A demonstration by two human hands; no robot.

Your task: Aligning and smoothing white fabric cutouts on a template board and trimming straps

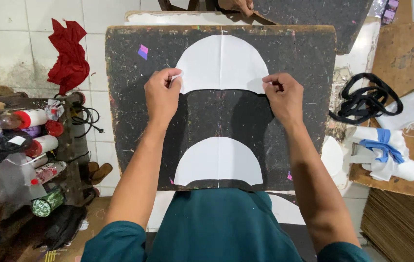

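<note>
Near edge of board (129, 97): lower white half-round piece (218, 162) lying flat on black fabric (219, 116), curved edge pointing away, straight edge close to the torso. Appears seated already; no hand on it.

Mid-board: left hand (162, 94) and right hand (284, 97) at the two lower corners of the upper white piece (221, 63). Fingers (174, 75) of left closed in a pinch on the left corner; fingers (271, 83) of right likewise pinched on the right corner. Piece resting on the board, its bottom edge meeting the top curve of the black fabric.

Judged step: aligning upper piece to fabric edge. To do well: keep both corners level, match the centre crease of the white piece with the crease line on the lower one, hold light tension across the width to avoid a buckle, press down from centre outward only once the curve sits flush.

Beside table: bottles (39, 145) on a rack at left, red cloth (68, 53) above it; black strap (364, 99) and white rolls with blue band (384, 150) at right.
</note>
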